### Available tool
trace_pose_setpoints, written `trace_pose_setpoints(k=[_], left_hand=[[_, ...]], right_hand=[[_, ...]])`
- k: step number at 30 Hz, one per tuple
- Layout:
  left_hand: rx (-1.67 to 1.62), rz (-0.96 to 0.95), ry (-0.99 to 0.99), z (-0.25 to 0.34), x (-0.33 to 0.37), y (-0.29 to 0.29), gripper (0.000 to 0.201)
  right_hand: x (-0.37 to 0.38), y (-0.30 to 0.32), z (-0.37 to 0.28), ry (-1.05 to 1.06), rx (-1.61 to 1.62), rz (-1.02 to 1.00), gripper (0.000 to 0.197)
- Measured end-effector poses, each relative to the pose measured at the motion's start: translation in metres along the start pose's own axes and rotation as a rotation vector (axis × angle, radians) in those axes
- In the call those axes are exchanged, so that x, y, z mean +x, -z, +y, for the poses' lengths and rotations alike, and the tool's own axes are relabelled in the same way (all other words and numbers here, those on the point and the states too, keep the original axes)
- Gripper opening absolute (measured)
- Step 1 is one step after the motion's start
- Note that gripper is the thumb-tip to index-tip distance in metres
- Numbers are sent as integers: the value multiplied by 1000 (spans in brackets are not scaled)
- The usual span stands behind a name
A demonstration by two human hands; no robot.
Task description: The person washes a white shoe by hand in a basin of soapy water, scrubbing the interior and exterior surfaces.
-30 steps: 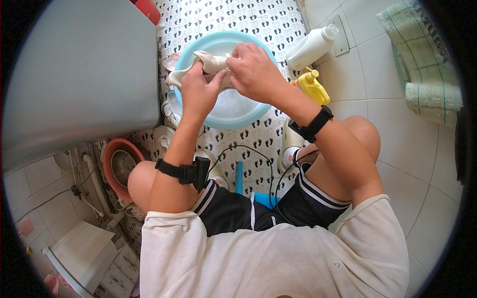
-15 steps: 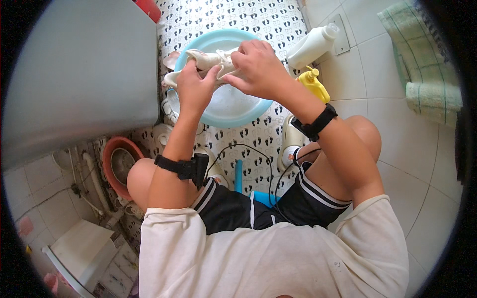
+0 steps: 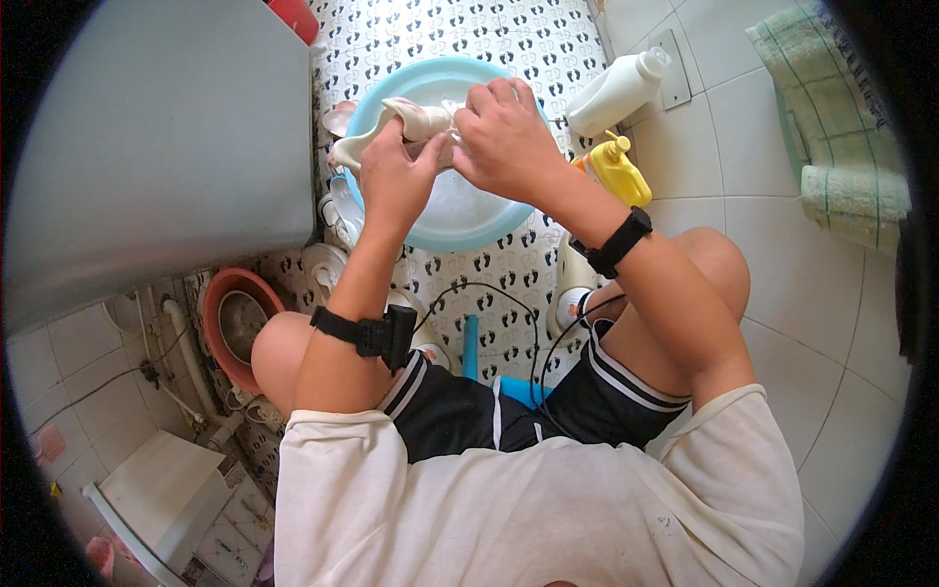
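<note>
Over a light-blue basin [image 3: 452, 241] of cloudy, sudsy water, I hold what looks like a white shoe [image 3: 423, 121], its opening toward the left. My left hand [image 3: 393, 181] grips the side near the opening, thumb pointing inward. Closed at the other end, my right hand [image 3: 504, 142] has its fingers bent at the laced-looking part, close to the left thumb. The right hand covers the far end of the shoe, so its toe cannot be seen.
Right of the basin stand a white bottle [image 3: 616, 93] and a yellow pump bottle [image 3: 622, 176]. A large grey cabinet-like surface [image 3: 166, 147] bounds the left. An orange-brown bucket [image 3: 214, 342] is by my left knee. A black cable [image 3: 479, 285] loops between my legs; a towel [image 3: 853, 196] hangs right.
The shoe has tilted and shifted slightly right, with the left hand turning along with it. My right hand has moved a little, its fingers drawing closer to the left thumb.
</note>
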State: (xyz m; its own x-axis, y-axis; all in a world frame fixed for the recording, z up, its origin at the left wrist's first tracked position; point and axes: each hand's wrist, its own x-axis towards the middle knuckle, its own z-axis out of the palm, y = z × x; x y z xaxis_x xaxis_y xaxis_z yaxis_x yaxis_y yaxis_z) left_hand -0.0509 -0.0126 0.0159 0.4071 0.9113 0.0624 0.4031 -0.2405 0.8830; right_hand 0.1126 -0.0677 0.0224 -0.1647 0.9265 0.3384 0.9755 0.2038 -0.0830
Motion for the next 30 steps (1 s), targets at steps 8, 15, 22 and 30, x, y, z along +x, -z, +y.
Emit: trace_pose_setpoints(k=[8,15,22,30], left_hand=[[102,33,17,-7,5,2,38],[139,154,127,-25,16,15,40],[34,159,16,-15,8,5,30],[48,114,-31,-8,1,-4,30]], right_hand=[[0,-4,-3,-24,151,28,16],[11,27,-7,-4,316,27,19],[2,17,4,-110,99,-88,34],[-1,0,0,-44,41,-32,31]])
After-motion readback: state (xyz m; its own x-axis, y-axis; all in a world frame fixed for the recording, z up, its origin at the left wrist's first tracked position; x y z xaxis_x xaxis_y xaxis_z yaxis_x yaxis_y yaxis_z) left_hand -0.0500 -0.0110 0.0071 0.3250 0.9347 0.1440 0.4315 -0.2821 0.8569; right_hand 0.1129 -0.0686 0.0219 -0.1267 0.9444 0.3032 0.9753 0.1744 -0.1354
